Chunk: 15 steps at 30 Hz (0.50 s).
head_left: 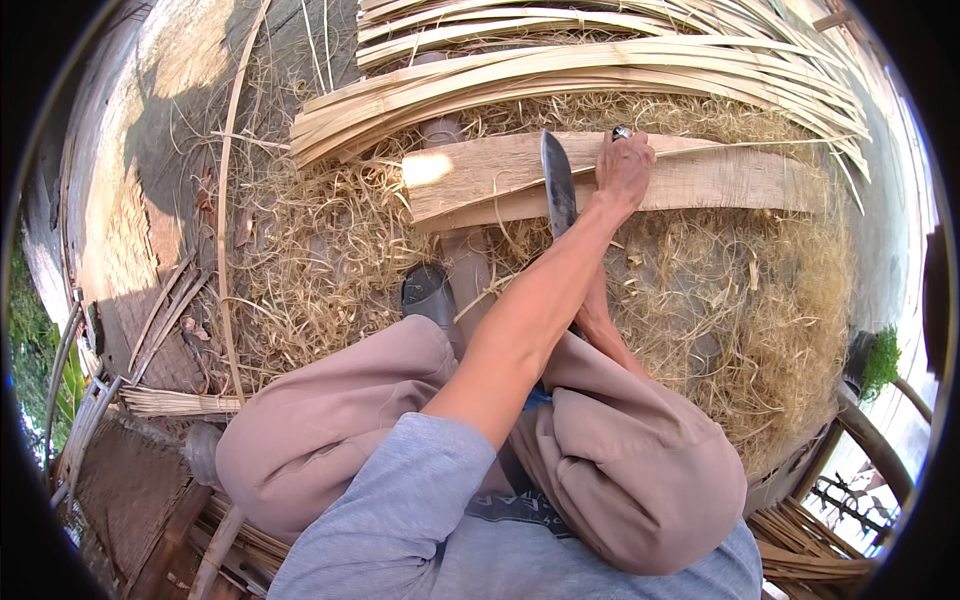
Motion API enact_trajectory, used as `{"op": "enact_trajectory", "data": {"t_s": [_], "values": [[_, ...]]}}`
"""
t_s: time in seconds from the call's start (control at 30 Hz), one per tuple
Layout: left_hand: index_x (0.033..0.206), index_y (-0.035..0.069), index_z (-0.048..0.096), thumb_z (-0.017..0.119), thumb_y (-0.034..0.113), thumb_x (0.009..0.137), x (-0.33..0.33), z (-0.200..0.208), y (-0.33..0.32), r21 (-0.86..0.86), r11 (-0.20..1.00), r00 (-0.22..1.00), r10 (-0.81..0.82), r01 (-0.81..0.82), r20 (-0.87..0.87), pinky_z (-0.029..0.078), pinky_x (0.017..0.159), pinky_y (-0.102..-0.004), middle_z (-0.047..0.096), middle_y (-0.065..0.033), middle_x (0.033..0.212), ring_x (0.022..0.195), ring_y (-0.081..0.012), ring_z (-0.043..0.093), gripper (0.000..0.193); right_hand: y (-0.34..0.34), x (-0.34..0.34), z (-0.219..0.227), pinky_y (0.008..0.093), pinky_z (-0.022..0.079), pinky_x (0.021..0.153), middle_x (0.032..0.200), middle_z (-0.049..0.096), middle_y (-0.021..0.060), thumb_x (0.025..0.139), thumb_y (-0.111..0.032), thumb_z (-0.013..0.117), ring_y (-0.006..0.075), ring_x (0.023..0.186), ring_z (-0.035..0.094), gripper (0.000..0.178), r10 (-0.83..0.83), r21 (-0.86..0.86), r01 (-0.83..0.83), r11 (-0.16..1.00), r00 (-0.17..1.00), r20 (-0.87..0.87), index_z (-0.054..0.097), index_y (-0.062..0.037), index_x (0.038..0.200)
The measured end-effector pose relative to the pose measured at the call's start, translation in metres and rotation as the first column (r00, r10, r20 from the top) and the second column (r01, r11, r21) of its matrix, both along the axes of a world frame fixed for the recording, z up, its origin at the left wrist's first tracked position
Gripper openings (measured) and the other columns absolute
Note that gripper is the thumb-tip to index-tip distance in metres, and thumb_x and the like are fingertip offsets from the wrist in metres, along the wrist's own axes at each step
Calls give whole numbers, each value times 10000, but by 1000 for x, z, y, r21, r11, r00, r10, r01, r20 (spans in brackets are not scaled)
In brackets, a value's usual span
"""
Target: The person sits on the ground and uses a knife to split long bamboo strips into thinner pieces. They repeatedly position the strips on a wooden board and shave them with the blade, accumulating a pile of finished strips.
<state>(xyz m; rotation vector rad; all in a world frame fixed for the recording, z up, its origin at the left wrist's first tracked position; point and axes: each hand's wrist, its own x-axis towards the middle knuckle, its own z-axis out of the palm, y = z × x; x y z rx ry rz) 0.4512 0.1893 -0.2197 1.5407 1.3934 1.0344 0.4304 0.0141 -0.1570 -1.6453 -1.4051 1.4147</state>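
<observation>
My left arm crosses over my right. My left hand [622,168] is closed on a thin bamboo strip [740,146], just above a wide pale board; a small shiny dark thing shows at its fingers. The strip runs out to the right and leftward past the knife [557,175]. The blade points away from me, standing just left of my left hand, its lower part hidden by my left forearm. My right hand [592,288] is mostly hidden under that forearm, where the knife's handle end is; its fingers do not show.
Two overlapping wooden boards [470,180] lie crosswise ahead. Beyond them is a pile of long split strips [560,75]. Curly shavings [340,260] cover the ground around. A long strip [226,200] lies at the left. One dark sandal [425,290] shows near my knee.
</observation>
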Motion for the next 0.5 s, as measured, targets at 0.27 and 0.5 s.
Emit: {"op": "enact_trajectory", "data": {"t_s": [0.27,0.5], "values": [[774,101,632,565,149,979,-10,38,0,-116,985,975,-145,127,-170,316,1234,-497,634,-104,783,848,-259,664,221,2,10,-13,414,495,916,1140,656,153,914,-245,740,243,1025,625,415,55,-173,-65,983,997,-59,591,15,1201],[806,70,628,573,151,988,-6,44,4,-125,973,930,-223,194,-293,294,1256,-512,653,-118,863,928,-273,685,206,-15,-40,-29,310,375,515,647,467,-32,1041,-406,641,102,580,448,413,178,185,-152,971,975,-133,533,-108,777]]}}
